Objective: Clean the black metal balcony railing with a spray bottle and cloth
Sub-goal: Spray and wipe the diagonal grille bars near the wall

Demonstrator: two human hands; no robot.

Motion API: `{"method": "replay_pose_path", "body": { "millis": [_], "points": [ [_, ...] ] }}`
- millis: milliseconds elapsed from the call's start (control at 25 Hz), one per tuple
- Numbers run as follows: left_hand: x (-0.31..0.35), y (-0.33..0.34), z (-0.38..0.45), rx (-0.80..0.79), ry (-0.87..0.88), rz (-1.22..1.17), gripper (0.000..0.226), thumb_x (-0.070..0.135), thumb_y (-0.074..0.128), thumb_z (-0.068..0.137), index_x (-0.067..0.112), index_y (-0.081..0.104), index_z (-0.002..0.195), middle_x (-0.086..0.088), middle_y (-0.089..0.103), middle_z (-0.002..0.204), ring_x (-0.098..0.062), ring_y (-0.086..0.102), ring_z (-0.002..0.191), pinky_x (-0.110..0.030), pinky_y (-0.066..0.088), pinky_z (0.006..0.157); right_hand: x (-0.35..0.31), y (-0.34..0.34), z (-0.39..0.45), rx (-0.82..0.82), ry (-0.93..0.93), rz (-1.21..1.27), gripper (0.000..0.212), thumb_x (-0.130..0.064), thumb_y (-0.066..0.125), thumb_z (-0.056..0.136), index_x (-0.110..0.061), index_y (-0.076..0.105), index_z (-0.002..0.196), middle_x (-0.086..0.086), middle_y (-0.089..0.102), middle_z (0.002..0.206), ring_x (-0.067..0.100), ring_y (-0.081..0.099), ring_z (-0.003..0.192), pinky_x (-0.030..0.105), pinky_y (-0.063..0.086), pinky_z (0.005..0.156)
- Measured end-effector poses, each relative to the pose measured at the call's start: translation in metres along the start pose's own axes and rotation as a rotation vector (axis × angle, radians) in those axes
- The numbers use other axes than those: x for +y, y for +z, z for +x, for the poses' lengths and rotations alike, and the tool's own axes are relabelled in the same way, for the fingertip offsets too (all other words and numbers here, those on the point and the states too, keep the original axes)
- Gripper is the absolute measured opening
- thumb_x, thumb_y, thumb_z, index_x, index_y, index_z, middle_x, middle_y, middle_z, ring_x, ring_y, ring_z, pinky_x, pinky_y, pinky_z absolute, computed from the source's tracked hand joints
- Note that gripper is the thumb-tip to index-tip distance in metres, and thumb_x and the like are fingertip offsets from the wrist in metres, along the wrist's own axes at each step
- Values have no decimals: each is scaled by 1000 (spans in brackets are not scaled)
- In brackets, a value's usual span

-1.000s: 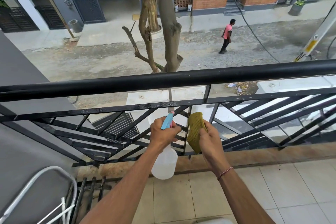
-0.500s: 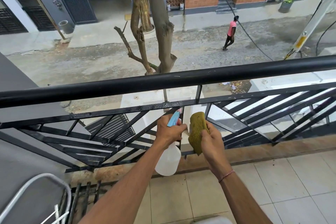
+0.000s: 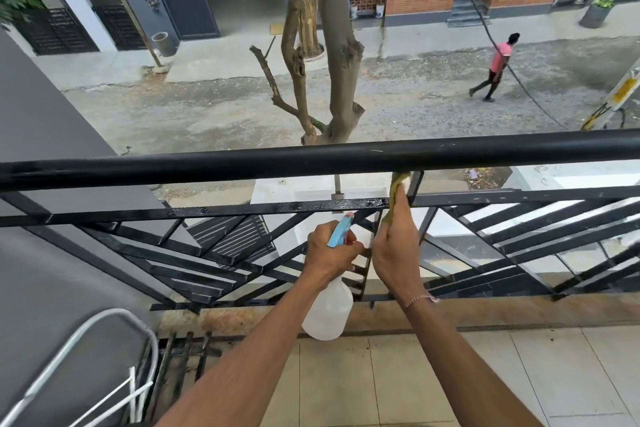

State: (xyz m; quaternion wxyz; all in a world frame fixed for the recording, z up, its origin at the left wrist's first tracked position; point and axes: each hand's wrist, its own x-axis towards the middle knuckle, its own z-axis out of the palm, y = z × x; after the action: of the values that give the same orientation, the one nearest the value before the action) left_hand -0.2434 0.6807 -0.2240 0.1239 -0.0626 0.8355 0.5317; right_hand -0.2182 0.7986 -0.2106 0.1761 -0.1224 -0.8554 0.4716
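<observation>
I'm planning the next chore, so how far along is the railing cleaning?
Done: the flat black bar left of the hands glistens wet, so it looks sprayed. In hand: the right hand presses the yellow-green cloth against the short upright under the round black top rail, while the left hand holds the clear spray bottle with a blue trigger. Left: the bar to the right looks dull and dusty, and the diagonal slats appear untouched.

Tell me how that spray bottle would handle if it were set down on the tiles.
The spray bottle looks translucent and near empty, so probably light. Its body narrows upward from a broad base, so it likely stands, though a nudge might tip it. The left hand grips its neck.
</observation>
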Motion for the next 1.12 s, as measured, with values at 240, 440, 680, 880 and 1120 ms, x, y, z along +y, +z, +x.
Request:
{"method": "replay_pose_path", "body": {
  "millis": [240, 440, 680, 880, 1120],
  "points": [
    [-16, -35, 3, 66, -14, -37, 11, 10, 78, 84, 12, 67, 85, -6, 63, 78, -17, 67, 70, -34, 65, 63, 35, 54, 22, -54, -176, -555, 81, 14, 55, 84, 5, 16, 155, 29, 8, 163, 44, 3, 152, 53, 13, 123],
    [-37, -71, 5, 131, -39, -42, 11, 13, 79, 86, 14, 68, 88, -5, 63, 81, -20, 69, 74, -37, 66, 66, 30, 72, 24, -200, -85, -796, 66, -9, 50, 93, 11, 23, 150, 38, 19, 155, 52, 13, 147, 59, 12, 123],
    [-68, -131, 6, 214, -87, -85, 9, 6, 77, 83, 8, 70, 87, -4, 62, 76, -16, 66, 71, -32, 63, 58, -11, 136, -2, -284, -272, -780, 62, -13, 41, 97, 9, 23, 152, 37, 19, 157, 50, 14, 149, 58, 11, 123],
    [-96, -184, 13, 237, -115, -109, 9, 6, 76, 84, 10, 69, 88, -7, 62, 79, -17, 65, 73, -26, 58, 57, -33, 174, -13, -343, -308, -830, 62, -14, 32, 99, 9, 13, 154, 36, 11, 159, 51, 8, 149, 59, 13, 122],
    [-121, -219, 25, 243, -114, -91, 10, 8, 78, 84, 12, 69, 87, -11, 64, 81, -20, 68, 73, -30, 61, 58, -58, 209, -23, -388, -335, -839, 63, -15, 26, 101, 8, 3, 155, 35, 2, 161, 50, 1, 150, 58, 8, 123]
  ]
}}
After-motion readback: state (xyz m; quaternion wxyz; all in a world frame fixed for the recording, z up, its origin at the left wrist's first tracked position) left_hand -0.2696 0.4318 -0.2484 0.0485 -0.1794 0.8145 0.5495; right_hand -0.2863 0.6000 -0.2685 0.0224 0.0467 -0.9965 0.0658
